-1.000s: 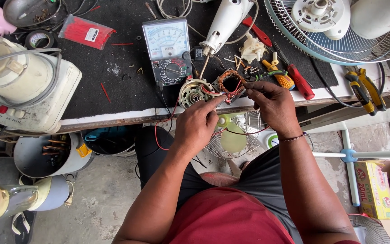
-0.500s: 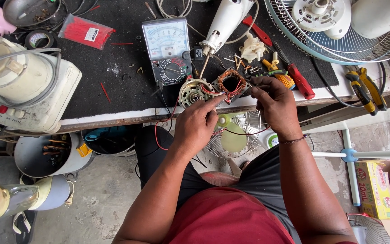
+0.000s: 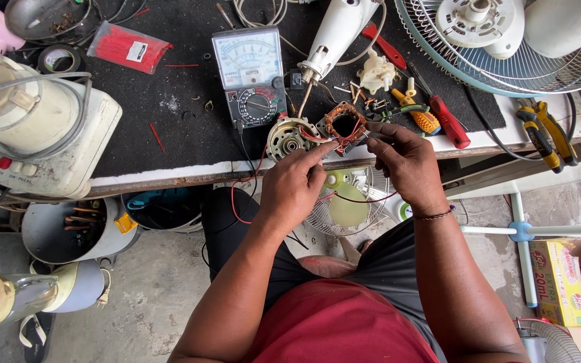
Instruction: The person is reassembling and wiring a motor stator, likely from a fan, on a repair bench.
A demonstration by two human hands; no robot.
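A small fan motor stator with copper windings rests at the front edge of the workbench. My left hand pinches thin red wires that run from it, index finger stretched toward the windings. My right hand grips the stator's right side and more wire. A round metal motor cover lies just left of the stator. Red leads loop down below the bench edge.
An analogue multimeter stands behind the motor. Screwdrivers, pliers, a white tool body, a fan guard, a blender base and a red packet crowd the bench. Buckets and a carton sit on the floor.
Both hands stay at the stator; my fingers have shifted slightly along the red wires. Nothing else has moved.
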